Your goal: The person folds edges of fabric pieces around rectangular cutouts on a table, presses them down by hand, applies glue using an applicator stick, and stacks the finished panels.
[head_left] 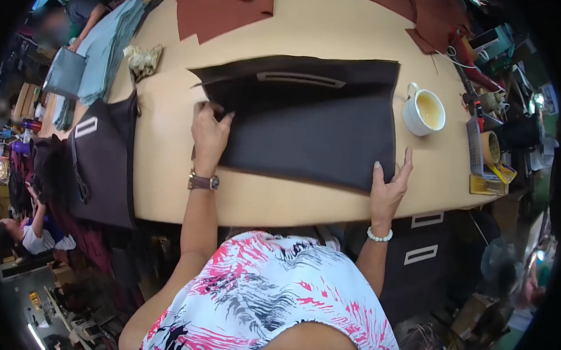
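Note:
A dark brown bag piece [307, 132] lies on the pale table [260, 202], its upper flap raised a little and a light-edged slot [300, 80] in that flap. At the piece's left edge is my left hand [210, 131], its fingers curled and pressed on the edge; what lies between the fingertips is too small to make out. My right hand [389, 189] rests at the lower right corner, thumb on the dark material and the other fingers stretched out beside its right edge.
Right of the piece stands a white cup [424, 112] with yellowish liquid. Reddish-brown pieces [222, 10] lie at the far edge. At left are another dark piece [106, 161], a crumpled cloth [143, 61], stacked grey-blue material [111, 49] and a person [81, 16]. A basket [476, 146] stands at right.

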The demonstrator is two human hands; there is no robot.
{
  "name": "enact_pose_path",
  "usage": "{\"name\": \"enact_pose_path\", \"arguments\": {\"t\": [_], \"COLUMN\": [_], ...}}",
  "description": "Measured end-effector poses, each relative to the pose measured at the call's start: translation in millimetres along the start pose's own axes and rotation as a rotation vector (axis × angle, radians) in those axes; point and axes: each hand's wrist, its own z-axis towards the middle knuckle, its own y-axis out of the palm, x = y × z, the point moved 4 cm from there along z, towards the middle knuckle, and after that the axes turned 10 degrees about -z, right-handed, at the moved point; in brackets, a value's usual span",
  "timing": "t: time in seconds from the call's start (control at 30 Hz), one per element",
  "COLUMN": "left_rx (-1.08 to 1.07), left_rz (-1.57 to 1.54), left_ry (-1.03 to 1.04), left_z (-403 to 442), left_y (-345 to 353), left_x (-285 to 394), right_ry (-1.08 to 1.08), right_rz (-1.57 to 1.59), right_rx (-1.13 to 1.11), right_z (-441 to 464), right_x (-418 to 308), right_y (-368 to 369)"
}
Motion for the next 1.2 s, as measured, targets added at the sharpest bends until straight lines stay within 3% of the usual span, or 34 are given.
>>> {"name": "enact_pose_path", "arguments": {"t": [0.07, 0.13, 0.2, 0.27, 0.3, 0.4, 0.43, 0.57, 0.7, 0.8, 0.9, 1.0, 1.1, 1.2], "left_rx": [0.018, -0.093, -0.199, -0.157, -0.131, -0.028, -0.070, -0.170, -0.264, -0.271, -0.219, -0.258, -0.207, -0.131], "left_rz": [-0.129, -0.429, -0.462, -0.320, -0.250, -0.294, -0.165, -0.529, -0.756, -0.628, -0.560, -0.604, -0.710, -0.768], "left_ry": [-0.037, -0.255, -0.285, -0.126, -0.043, -0.109, -0.068, -0.150, -0.104, -0.091, 0.000, -0.217, -0.335, -0.323], "left_z": [-6.6, -21.6, -41.2, -47.0, -46.5, -16.2, -3.7, 36.8, 58.3, 63.6, 62.5, 56.9, 51.7, 50.5], "left_y": [-6.7, -16.5, -32.9, -37.3, -38.2, -24.7, -26.7, 1.2, 9.2, -4.6, -22.4, -32.7, -34.0, -35.6], "left_x": [-9.3, -26.5, -27.0, -21.7, -19.0, -18.6, -5.9, -28.4, -49.8, -56.2, -62.1, -85.9, -92.6, -78.1], "right_ry": [-0.024, 0.073, 0.022, 0.063, -0.098, -0.003, -0.009, -0.085, -0.068, -0.114, -0.319, -0.179, -0.136, -0.020], "right_rz": [-0.018, -0.014, -0.211, -0.285, -0.429, -0.350, -0.379, -0.423, -0.553, -0.642, -0.615, -0.469, -0.458, -0.362], "right_rx": [-0.019, -0.077, -0.105, -0.161, -0.105, -0.184, -0.205, -0.264, -0.308, -0.242, -0.058, -0.162, -0.125, -0.204], "right_z": [-12.6, -30.9, -40.5, -40.8, -34.6, 4.2, 17.7, 44.3, 32.6, 34.8, 54.7, 81.8, 108.5, 126.5], "right_x": [-1.9, -9.6, -3.8, -12.4, -8.9, -19.9, -20.1, -7.8, -11.4, -19.5, -17.4, -26.6, -28.6, -28.9], "right_y": [-9.4, -25.8, -34.1, -37.2, -32.3, -13.1, -5.0, 10.4, 3.6, -3.8, 15.6, 42.0, 68.9, 90.0]}}
